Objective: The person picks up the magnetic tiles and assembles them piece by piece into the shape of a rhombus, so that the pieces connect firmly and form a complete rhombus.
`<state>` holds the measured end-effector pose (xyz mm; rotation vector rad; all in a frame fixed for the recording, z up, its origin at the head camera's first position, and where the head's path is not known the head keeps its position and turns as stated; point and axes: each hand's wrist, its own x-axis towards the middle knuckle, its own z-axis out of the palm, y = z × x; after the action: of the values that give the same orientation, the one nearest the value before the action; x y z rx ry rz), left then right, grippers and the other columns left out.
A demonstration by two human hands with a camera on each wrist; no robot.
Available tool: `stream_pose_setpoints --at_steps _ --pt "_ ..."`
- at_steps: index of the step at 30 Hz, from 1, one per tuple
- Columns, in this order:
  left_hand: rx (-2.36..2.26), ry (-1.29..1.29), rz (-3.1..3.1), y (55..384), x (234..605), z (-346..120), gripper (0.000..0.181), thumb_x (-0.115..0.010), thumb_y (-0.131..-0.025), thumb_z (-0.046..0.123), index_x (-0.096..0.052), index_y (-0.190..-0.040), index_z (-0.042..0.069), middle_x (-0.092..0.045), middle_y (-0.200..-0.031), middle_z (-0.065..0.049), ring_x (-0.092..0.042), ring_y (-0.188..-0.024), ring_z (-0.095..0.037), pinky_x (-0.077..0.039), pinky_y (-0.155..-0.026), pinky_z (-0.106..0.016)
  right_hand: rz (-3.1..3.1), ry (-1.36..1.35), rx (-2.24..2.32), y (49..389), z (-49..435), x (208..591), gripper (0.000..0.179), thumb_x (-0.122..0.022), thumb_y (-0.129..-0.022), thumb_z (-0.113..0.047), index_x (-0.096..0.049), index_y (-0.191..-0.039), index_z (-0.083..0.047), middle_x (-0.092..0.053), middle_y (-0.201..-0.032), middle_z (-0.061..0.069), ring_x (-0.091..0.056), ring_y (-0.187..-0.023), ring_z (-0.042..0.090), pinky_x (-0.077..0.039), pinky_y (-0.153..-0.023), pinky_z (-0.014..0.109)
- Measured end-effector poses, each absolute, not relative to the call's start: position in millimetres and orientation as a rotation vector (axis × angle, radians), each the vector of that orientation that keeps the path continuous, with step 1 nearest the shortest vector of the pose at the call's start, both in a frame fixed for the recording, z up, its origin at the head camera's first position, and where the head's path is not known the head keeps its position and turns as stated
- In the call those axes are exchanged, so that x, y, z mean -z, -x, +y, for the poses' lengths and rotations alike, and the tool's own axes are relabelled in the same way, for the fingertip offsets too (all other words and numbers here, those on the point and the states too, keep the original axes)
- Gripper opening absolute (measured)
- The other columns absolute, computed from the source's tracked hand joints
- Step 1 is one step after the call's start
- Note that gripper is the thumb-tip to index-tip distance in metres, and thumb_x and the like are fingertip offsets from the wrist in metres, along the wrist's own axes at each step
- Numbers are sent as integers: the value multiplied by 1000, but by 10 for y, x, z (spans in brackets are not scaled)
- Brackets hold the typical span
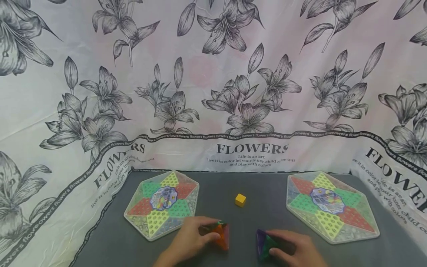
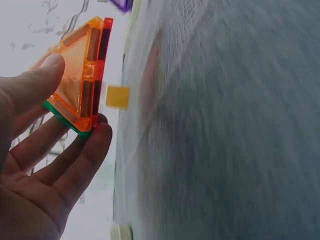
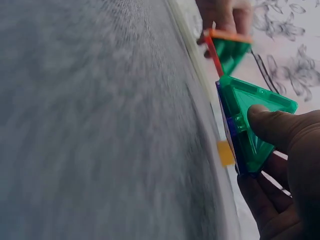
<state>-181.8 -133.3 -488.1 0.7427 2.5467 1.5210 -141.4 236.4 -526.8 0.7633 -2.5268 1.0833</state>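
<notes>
My left hand grips a shape built of translucent triangular magnetic tiles, the orange, red and green tile piece. In the left wrist view, the thumb presses the orange face of this piece, while fingers support its green side from below. My right hand pinches a green and purple tile piece, also triangular. Its thumb lies on the green face in the right wrist view, with fingers behind and beneath. The two pieces face each other across a gap, purple and red sides inward.
A yellow cube rests on the dark grey table, beyond and between the hands. Hexagonal Chinese checkers boards lie either side, a left board and a right board. Behind hangs a white flower-printed cloth.
</notes>
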Motion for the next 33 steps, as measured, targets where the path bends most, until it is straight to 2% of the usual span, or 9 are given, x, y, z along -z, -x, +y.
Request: stream_pose_setpoints --at_steps 4,8,12,21,33 --pt "-1438 -809 2577 1846 4906 -1134 34 -89 -92 24 -84 -123 10 -83 -117 -1 -72 -100 -2 -62 -82 -23 -2565 -807 -1100 1497 2264 5281 40 -89 -93 -31 -78 -131 -25 -81 -120 -8 -74 -108 3 -64 -86 31" --pt "-1289 -858 2599 1839 4938 -1016 32 -89 -93 26 -84 -123 16 -82 -117 7 -72 -108 -2 -61 -94 -27 -2594 -835 -1150 1546 2209 5342 40 -88 -94 -32 -78 -132 -24 -81 -122 -6 -74 -111 4 -63 -89 31" --pt "-1218 -840 2581 1821 4962 -994 32 -89 -93 27 -84 -123 19 -81 -120 11 -71 -114 -3 -58 -102 -29 -2604 -818 -1225 1548 2195 5410 43 -89 -93 -33 -77 -133 -24 -80 -124 -6 -73 -113 3 -62 -92 28" --pt "-1232 -851 2529 1826 4996 -1013 36 -88 -93 21 -81 -128 17 -79 -126 9 -71 -119 -6 -58 -104 -30 -2588 -852 -1288 1521 2190 5453 43 -87 -95 -34 -75 -136 -26 -78 -126 -9 -72 -115 3 -61 -93 27" --pt "-1231 -843 2493 1823 4972 -941 34 -87 -94 19 -81 -127 20 -79 -124 12 -69 -116 -1 -58 -104 -29 -2603 -940 -1426 1504 2178 5420 42 -82 -100 -32 -73 -139 -21 -78 -128 -4 -70 -116 3 -59 -96 26"
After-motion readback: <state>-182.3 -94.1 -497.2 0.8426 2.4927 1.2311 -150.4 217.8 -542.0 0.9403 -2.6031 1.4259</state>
